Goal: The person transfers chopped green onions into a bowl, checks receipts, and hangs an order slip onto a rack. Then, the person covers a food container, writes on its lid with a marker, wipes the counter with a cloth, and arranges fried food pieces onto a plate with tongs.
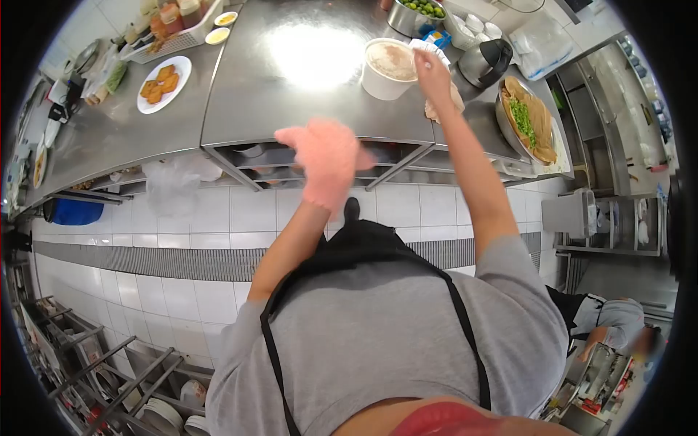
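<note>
Head view: one white tub, filled with a pale substance, stands upright on the steel counter.
Tub position: immediately left of the right hand; forward and to the right of the left hand, well apart from it.
Right hand: bare, fingers bent at the tub's rim; whether they grip the rim cannot be told.
Left hand: inside one pink glove, raised before the counter's front edge, thumb side spread outward; blur hides the fingers, so the degree of closure cannot be told. No held item is visible.
Beside the right wrist: one crumpled pale item, on the counter.
Right section: one kettle; one large bowl containing brown sheets and chopped greens.
Rear: one steel pot of green fruit, count not clear.
Left section: one white plate bearing about four browned pieces, partly overlapping; two small dishes with yellow contents.
Personnel: one co-worker, lower right.
</note>
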`<state>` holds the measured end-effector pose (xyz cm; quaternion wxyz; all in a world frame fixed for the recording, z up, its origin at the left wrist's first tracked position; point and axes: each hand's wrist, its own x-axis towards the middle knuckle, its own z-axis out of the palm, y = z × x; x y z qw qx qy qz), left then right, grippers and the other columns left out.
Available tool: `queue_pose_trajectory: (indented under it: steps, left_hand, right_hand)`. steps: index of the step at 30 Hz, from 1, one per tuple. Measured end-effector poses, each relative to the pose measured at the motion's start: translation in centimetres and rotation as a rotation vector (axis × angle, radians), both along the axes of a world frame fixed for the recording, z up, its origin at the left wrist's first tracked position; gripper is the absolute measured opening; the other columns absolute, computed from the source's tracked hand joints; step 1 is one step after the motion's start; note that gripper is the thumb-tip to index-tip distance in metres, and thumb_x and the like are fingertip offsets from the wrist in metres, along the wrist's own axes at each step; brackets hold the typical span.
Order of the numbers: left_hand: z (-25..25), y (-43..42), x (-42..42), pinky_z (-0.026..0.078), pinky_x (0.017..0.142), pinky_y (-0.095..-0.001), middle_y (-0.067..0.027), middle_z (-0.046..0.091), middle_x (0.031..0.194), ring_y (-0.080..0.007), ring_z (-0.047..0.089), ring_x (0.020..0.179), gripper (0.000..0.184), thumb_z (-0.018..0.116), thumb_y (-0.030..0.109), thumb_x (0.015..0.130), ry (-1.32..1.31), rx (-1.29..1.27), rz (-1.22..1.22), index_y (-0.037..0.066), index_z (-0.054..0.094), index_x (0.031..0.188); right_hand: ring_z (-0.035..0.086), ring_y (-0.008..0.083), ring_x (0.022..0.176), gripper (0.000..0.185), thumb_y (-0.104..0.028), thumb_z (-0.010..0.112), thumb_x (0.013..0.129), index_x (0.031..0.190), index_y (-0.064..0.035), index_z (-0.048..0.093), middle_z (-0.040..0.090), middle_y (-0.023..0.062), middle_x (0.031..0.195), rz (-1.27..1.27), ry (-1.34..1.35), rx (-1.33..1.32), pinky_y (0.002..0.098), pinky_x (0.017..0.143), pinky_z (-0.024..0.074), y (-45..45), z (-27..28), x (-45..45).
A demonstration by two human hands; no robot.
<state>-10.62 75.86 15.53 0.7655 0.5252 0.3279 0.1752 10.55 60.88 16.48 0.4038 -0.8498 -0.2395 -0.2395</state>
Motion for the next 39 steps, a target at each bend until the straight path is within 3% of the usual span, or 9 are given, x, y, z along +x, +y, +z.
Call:
queue_pose_trajectory:
  steps: [6, 10, 19, 27, 30, 32, 34, 37, 39]
  left_hand:
    - [1.3, -6.7, 10.3, 0.043, 0.055, -0.0279, -0.0020, 0.054, 0.072, -0.0124, 0.051, 0.074, 0.014, 0.055, 0.025, 0.077, 0.114, -0.043, 0.093, 0.012, 0.055, 0.071]
    - [0.6, -7.5, 14.9, 0.043, 0.056, -0.0272, -0.0019, 0.054, 0.072, -0.0131, 0.051, 0.074, 0.015, 0.057, 0.026, 0.075, 0.114, 0.012, 0.202, 0.011, 0.054, 0.077]
    - [-2.8, 3.4, 16.8, 0.044, 0.060, -0.0256, -0.0016, 0.054, 0.072, -0.0147, 0.052, 0.073, 0.027, 0.061, 0.026, 0.072, 0.046, 0.195, 0.397, 0.006, 0.051, 0.089]
    - [-5.5, -1.4, 13.0, 0.044, 0.064, -0.0242, -0.0013, 0.054, 0.071, -0.0161, 0.052, 0.072, 0.041, 0.064, 0.026, 0.069, -0.464, 0.758, 0.196, 0.002, 0.049, 0.099]
    - [-1.2, 2.6, 14.5, 0.044, 0.065, -0.0236, -0.0012, 0.054, 0.071, -0.0167, 0.052, 0.071, 0.047, 0.065, 0.026, 0.068, -0.430, 0.816, 0.047, 0.001, 0.049, 0.103]
    - [2.6, 5.4, 14.8, 0.045, 0.063, -0.0249, -0.0009, 0.055, 0.070, -0.0148, 0.053, 0.068, 0.033, 0.062, 0.026, 0.072, -0.249, 0.709, -0.185, 0.003, 0.054, 0.094]
    - [6.2, 6.0, 16.0, 0.045, 0.060, -0.0269, -0.0020, 0.058, 0.071, -0.0130, 0.054, 0.066, 0.018, 0.056, 0.024, 0.078, 0.145, -0.099, -0.258, 0.006, 0.060, 0.078]
    - [-1.2, 7.2, 20.4, 0.044, 0.060, -0.0267, -0.0016, 0.059, 0.075, -0.0117, 0.055, 0.067, 0.019, 0.058, 0.024, 0.076, -0.123, -0.682, -0.540, 0.006, 0.061, 0.079]
    - [-4.3, 7.6, 21.7, 0.047, 0.066, -0.0244, -0.0022, 0.061, 0.085, -0.0141, 0.058, 0.074, 0.020, 0.058, 0.021, 0.076, -0.295, -0.545, -0.455, 0.005, 0.061, 0.088]
  right_hand:
    - [0.054, 0.0329, 0.096, 0.054, -0.045, 0.043, 0.081, 0.110, -0.0006, 0.050, 0.058, 0.0182, 0.100, 0.164, 0.341, -0.278, 0.0347, 0.083, 0.0409, 1.6, -3.2, 10.5]
    - [0.054, 0.0398, 0.091, 0.052, -0.042, 0.044, 0.081, 0.109, 0.0004, 0.049, 0.056, 0.0263, 0.096, -0.006, 0.351, -0.279, 0.0425, 0.079, 0.0417, 3.6, -3.6, 7.1]
    - [0.054, 0.0379, 0.092, 0.045, -0.033, 0.051, 0.080, 0.105, 0.0050, 0.051, 0.056, 0.0264, 0.096, 0.092, 0.407, -0.087, 0.0397, 0.077, 0.0431, 4.9, -3.1, 6.2]
    - [0.054, 0.0373, 0.092, 0.045, -0.031, 0.053, 0.079, 0.107, 0.0053, 0.050, 0.056, 0.0261, 0.098, 0.122, 0.373, -0.072, 0.0389, 0.079, 0.0428, 6.1, -3.0, 3.7]
    - [0.059, 0.0257, 0.085, 0.043, -0.034, 0.055, 0.081, 0.108, -0.0001, 0.053, 0.061, 0.0190, 0.089, 0.206, 0.299, -0.095, 0.0316, 0.074, 0.0445, 5.8, -4.8, 5.2]
    - [0.059, 0.0244, 0.084, 0.043, -0.035, 0.054, 0.080, 0.107, -0.0010, 0.053, 0.061, 0.0172, 0.090, 0.334, 0.501, -0.109, 0.0314, 0.073, 0.0448, 6.3, -3.0, 5.3]
    - [0.058, 0.0209, 0.081, 0.041, -0.035, 0.053, 0.080, 0.105, -0.0020, 0.055, 0.061, 0.0140, 0.087, 0.417, 0.632, -0.107, 0.0298, 0.070, 0.0448, 7.4, -2.2, 6.1]
    - [0.056, 0.0143, 0.074, 0.035, -0.033, 0.053, 0.082, 0.098, -0.0026, 0.060, 0.062, 0.0086, 0.081, 0.416, 0.738, -0.087, 0.0263, 0.065, 0.0444, 7.2, -3.3, 8.5]
    - [0.055, 0.0125, 0.071, 0.032, -0.030, 0.053, 0.082, 0.093, -0.0018, 0.062, 0.062, 0.0067, 0.079, 0.426, 0.763, -0.057, 0.0254, 0.063, 0.0440, 7.6, -3.4, 9.9]
